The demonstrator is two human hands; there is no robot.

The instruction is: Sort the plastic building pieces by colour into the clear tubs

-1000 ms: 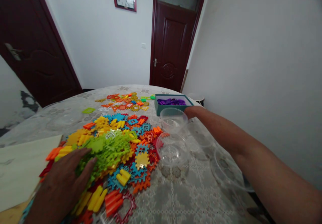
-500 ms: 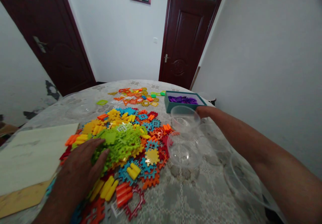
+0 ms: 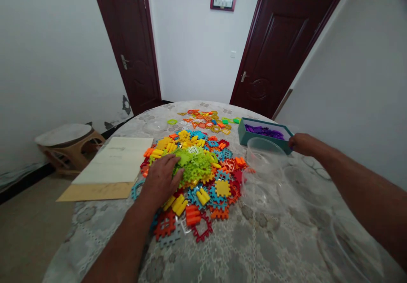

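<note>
My left hand (image 3: 163, 177) lies over the near-left side of a heap of interlocking plastic building pieces, fingers and thumb apart, touching the light green pieces (image 3: 195, 164) on top. Around them spread yellow pieces (image 3: 222, 188), blue pieces (image 3: 199, 196), orange pieces (image 3: 193, 215) and red ones. To the right, my right hand (image 3: 302, 144) is closed at the right end of a teal box (image 3: 246, 138), gripping its edge. Purple pieces (image 3: 265, 131) lie in the box. Part of the right fingers is hidden.
Clear plastic bowls (image 3: 265, 153) stand between the heap and my right arm. More clear containers (image 3: 349, 240) lie at the right. A smaller scatter of pieces (image 3: 203, 120) sits at the back. Left are a pale sheet (image 3: 114, 160) on a board and a stool (image 3: 63, 134).
The view has swung left, so everything appears farther right. Both hands keep their places, the left on the heap and the right at the box's end.
</note>
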